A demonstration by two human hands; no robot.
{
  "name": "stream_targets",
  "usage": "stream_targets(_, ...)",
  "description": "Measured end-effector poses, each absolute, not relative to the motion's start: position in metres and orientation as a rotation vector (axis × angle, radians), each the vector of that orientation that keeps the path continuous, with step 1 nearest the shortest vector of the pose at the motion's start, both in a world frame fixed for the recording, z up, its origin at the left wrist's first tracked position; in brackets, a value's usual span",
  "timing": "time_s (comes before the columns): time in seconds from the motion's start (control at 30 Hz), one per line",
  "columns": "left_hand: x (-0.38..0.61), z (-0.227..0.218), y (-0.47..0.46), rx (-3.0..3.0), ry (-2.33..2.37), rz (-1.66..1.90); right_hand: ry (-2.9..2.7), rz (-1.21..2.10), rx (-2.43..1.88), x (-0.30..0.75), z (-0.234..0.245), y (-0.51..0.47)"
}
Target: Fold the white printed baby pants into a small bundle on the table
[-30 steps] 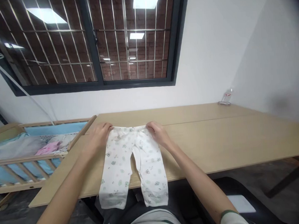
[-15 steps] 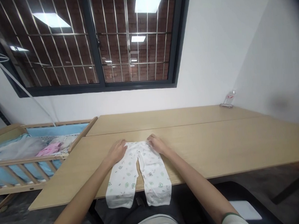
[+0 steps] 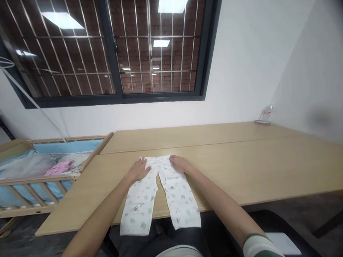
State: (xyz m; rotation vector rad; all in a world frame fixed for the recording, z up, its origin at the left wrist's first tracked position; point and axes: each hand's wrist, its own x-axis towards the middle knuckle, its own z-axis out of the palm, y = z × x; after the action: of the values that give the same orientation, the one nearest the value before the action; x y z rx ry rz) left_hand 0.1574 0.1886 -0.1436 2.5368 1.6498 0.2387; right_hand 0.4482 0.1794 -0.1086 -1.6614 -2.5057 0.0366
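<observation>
A small pair of white baby pants (image 3: 181, 199) with green and grey animal prints lies spread on the wooden table, waistband away from me. Both legs hang over the table's near edge. My left hand (image 3: 138, 170) rests flat on the left side of the waist, fingers stretched and apart. On the right side of the waist lies my right hand (image 3: 178, 163), palm down with its fingers extended over the cloth. Between the two legs a strip of bare tabletop shows.
The long wooden table (image 3: 249, 166) runs along the wall under a barred window (image 3: 155, 48). At its far right stands a clear bottle (image 3: 266, 113) beside a flat object. A wooden crib (image 3: 46, 178) with blue padding and a pink cloth (image 3: 58, 167) adjoins the left. A dark chair (image 3: 270, 219) is at the lower right.
Both hands have flattened onto the waist, the left one spreading its fingers. The pants have slid slightly away from me, and their legs lie wider apart.
</observation>
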Motion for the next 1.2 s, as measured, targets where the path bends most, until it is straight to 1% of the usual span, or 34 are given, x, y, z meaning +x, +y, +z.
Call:
stream_targets(0.27,0.169,-0.133,0.208,2.480,1.712,0.210,-2.490,0.039,-1.742,0.444,-0.108,0.207)
stream_targets(0.47,0.177,-0.108,0.190,2.474,1.691,0.287,-2.424,0.110,-1.766,0.442,-0.107,0.220)
stream_targets(0.63,0.211,-0.082,0.114,2.591,1.540,0.461,-2.201,0.139,-1.795,0.443,-0.105,0.233)
stream_targets(0.73,0.243,-0.079,0.043,2.660,1.373,0.484,-2.026,0.176,-1.853,0.444,-0.105,0.242)
stream_targets(0.8,0.264,-0.081,0.001,2.682,1.221,0.560,-1.936,0.225,-1.889,0.445,-0.106,0.247)
stream_targets(0.9,0.291,-0.087,-0.033,2.652,1.217,0.452,-1.837,0.294,-1.924,0.445,-0.107,0.249)
stream_targets(1.03,0.308,-0.089,-0.034,2.607,1.292,0.236,-1.743,0.364,-1.932,0.444,-0.108,0.248)
stream_targets(1.2,0.310,-0.084,-0.027,2.617,1.279,0.209,-1.649,0.451,-1.914,0.442,-0.109,0.247)
